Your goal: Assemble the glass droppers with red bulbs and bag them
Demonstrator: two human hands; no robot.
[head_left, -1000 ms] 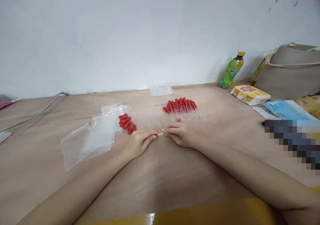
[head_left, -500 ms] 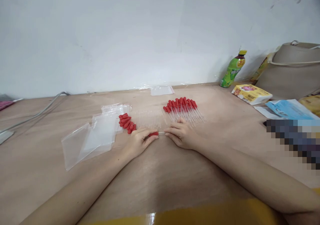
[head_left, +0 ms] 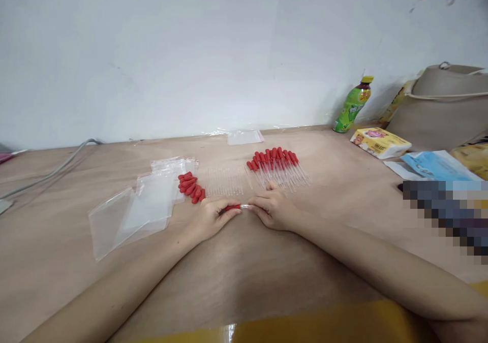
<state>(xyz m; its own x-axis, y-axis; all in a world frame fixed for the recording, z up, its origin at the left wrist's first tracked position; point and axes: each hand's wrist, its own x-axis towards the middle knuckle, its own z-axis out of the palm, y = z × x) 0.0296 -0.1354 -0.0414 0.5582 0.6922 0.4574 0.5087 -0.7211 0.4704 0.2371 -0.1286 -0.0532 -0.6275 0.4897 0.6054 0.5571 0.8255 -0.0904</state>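
Between thumb and fingers, my left hand (head_left: pixel 215 217) pinches a red rubber bulb (head_left: pixel 232 207). My right hand (head_left: pixel 272 208) grips a clear glass tube (head_left: pixel 244 206), whose end meets the bulb's opening. Behind my left hand lies a pile of loose red bulbs (head_left: pixel 190 186). A row of clear tubes (head_left: pixel 223 180) lies beside that pile. Beyond my right hand, several red-topped droppers (head_left: pixel 276 162) lie side by side, bulbs towards the wall. Clear plastic bags (head_left: pixel 148 203) overlap at the left.
Another clear bag (head_left: pixel 245 137) lies near the wall. At the right are a green bottle (head_left: pixel 353 105), a yellow tissue pack (head_left: pixel 380 143), a blue packet (head_left: pixel 438 165), a beige bag (head_left: pixel 446 114) and a blurred dark object (head_left: pixel 446 213). A grey cable (head_left: pixel 57 171) runs at the left.
My hands have come slightly closer together, and less of the tube shows between them. The whole view has shifted a little.
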